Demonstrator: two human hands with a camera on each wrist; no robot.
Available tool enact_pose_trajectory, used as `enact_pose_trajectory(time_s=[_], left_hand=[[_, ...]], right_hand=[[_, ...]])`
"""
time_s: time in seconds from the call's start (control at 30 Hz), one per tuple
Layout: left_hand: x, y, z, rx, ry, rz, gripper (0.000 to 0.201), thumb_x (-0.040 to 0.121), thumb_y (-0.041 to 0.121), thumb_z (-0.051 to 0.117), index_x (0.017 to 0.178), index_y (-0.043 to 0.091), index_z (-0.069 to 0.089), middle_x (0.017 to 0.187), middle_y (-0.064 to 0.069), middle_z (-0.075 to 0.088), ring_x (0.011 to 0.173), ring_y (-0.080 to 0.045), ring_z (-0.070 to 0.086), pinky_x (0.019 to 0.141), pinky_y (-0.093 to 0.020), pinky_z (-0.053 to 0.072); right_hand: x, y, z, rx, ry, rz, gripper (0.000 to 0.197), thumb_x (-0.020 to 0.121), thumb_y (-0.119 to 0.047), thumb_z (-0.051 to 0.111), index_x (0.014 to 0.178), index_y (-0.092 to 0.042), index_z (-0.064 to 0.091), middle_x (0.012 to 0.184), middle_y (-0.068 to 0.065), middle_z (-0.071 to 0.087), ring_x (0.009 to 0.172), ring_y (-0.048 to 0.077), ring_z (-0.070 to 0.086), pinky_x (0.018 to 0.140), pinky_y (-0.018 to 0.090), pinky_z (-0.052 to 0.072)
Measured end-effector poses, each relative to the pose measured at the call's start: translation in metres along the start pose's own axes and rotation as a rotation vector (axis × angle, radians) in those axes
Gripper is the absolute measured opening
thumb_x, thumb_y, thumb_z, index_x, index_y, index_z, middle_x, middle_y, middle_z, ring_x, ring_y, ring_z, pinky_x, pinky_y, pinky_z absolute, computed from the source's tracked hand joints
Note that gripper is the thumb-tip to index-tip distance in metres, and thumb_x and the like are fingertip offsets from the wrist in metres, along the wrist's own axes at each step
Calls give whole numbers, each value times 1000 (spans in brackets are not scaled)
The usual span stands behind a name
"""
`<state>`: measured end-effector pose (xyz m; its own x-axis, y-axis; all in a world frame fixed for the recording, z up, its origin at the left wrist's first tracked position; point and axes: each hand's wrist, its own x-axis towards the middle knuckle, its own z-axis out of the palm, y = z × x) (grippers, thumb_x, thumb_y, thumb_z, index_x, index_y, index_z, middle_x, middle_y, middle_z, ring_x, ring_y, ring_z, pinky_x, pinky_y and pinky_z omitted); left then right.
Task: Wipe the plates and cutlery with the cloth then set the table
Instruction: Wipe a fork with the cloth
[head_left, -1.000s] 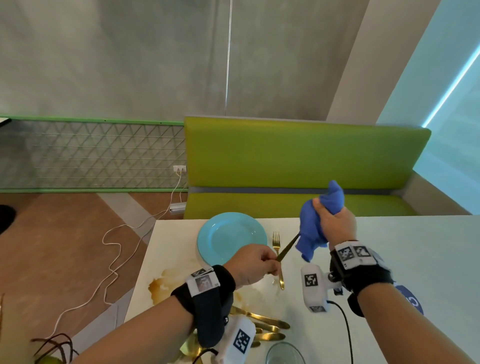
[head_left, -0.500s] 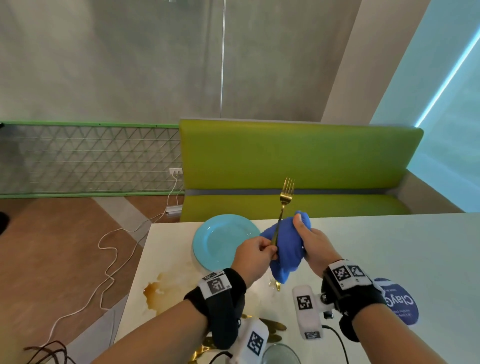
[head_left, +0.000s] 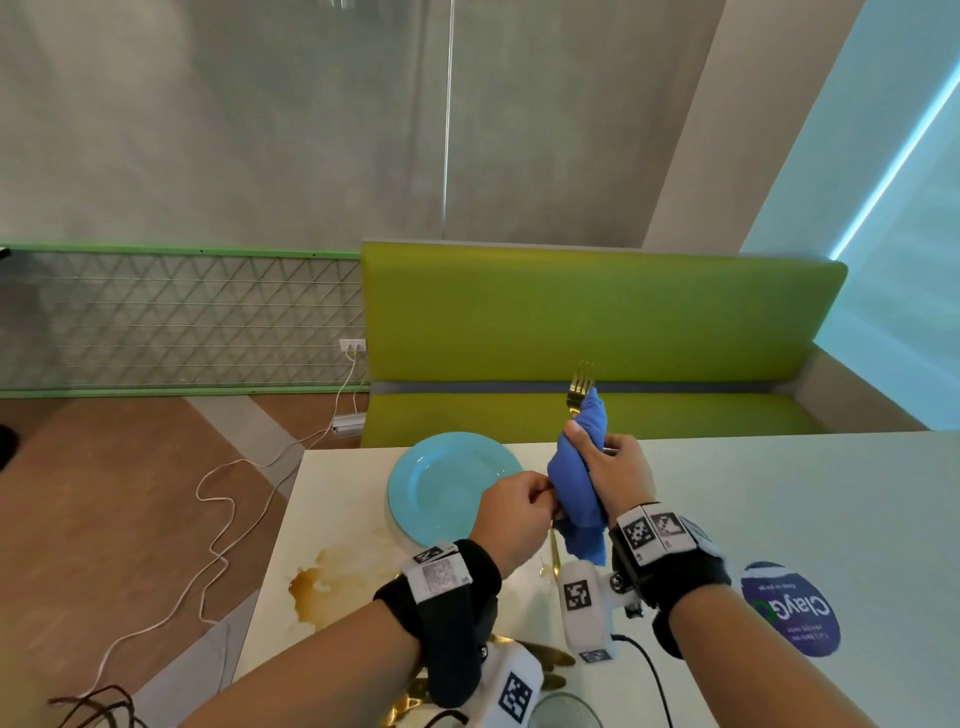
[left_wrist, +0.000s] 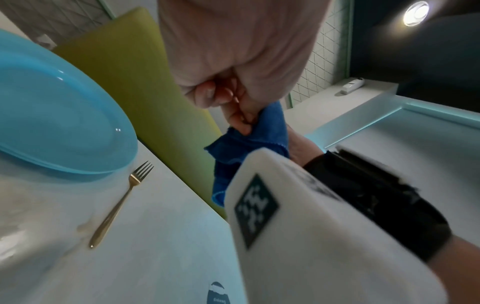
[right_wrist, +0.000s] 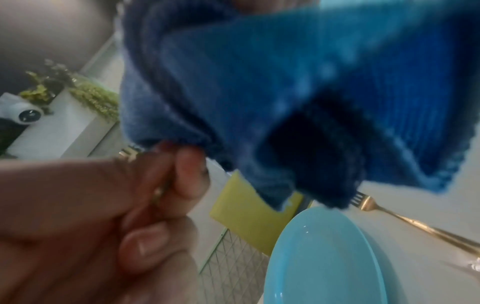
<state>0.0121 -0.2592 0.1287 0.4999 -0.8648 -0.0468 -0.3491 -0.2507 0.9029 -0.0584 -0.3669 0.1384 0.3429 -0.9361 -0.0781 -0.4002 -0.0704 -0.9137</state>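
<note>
I hold a gold fork (head_left: 581, 383) upright above the white table (head_left: 779, 493). My left hand (head_left: 540, 493) pinches its handle low down, which also shows in the right wrist view (right_wrist: 158, 191). My right hand (head_left: 592, 447) grips the blue cloth (head_left: 579, 488) wrapped round the fork's stem, so only the tines stick out on top. A light blue plate (head_left: 441, 488) lies just left of my hands. A second gold fork (left_wrist: 122, 201) lies on the table beside the plate.
A brown spill (head_left: 322, 582) stains the table near its left edge. More gold cutlery (head_left: 545, 660) and a glass (head_left: 566, 712) sit close to me. A round blue sticker (head_left: 789, 608) is at the right. A green bench (head_left: 597, 332) stands behind the table.
The fork went from slanted and low to upright. My right hand closed the cloth round its stem and slid it up towards the tines.
</note>
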Motion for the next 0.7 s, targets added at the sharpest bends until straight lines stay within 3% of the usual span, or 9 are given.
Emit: enact_pose_trajectory(time_s=[0.07, 0.17, 0.3, 0.47, 0.57, 0.63, 0.7], left_hand=[[1, 0, -1, 5, -2, -11, 17, 78, 26, 41, 69, 16, 52, 77, -6, 59, 73, -21, 51, 65, -29, 42], [0, -2, 3, 22, -20, -3, 19, 65, 26, 32, 69, 16, 49, 77, -8, 58, 73, -22, 51, 65, -30, 41], [2, 0, 7, 42, -51, 2, 19, 74, 25, 36, 70, 13, 50, 75, -7, 54, 72, -23, 47, 57, -26, 34], [10, 4, 3, 17, -26, -61, 17, 75, 30, 37, 63, 21, 44, 82, -14, 60, 77, -27, 52, 65, -25, 35], [11, 0, 5, 80, -145, -73, 18, 90, 16, 43, 78, 13, 55, 93, -20, 65, 83, -29, 55, 68, -27, 38], [19, -2, -3, 121, -255, -85, 22, 92, 14, 46, 90, 8, 67, 98, -13, 70, 90, -24, 59, 77, -27, 42], [30, -2, -14, 123, -253, -127, 24, 93, 21, 52, 97, 8, 71, 104, -8, 72, 94, -18, 60, 84, -23, 42]], right_hand=[[-4, -2, 7, -2, -76, 28, 43, 84, -47, 59, 63, -11, 52, 63, 7, 58, 64, 24, 55, 65, 37, 47], [-10, -6, 11, 272, -229, 142, 29, 90, -34, 57, 76, -10, 63, 80, 13, 67, 77, 26, 63, 80, 41, 53], [-2, -3, 7, 186, -145, 105, 34, 86, -38, 61, 74, -7, 65, 89, 22, 69, 83, 31, 65, 83, 46, 53], [-5, 3, 2, -75, -195, -20, 41, 86, -36, 62, 79, 5, 65, 77, 16, 65, 73, 23, 57, 74, 37, 50], [-3, 10, -4, -220, -191, -79, 36, 88, -36, 59, 62, -12, 55, 66, 8, 60, 70, 24, 55, 68, 32, 44], [2, 16, -10, -236, -143, -77, 35, 88, -37, 58, 65, -11, 55, 69, 10, 60, 72, 27, 56, 69, 34, 45], [4, 21, -16, -227, -111, -44, 35, 88, -38, 57, 73, -7, 58, 77, 14, 63, 77, 30, 59, 74, 38, 48]])
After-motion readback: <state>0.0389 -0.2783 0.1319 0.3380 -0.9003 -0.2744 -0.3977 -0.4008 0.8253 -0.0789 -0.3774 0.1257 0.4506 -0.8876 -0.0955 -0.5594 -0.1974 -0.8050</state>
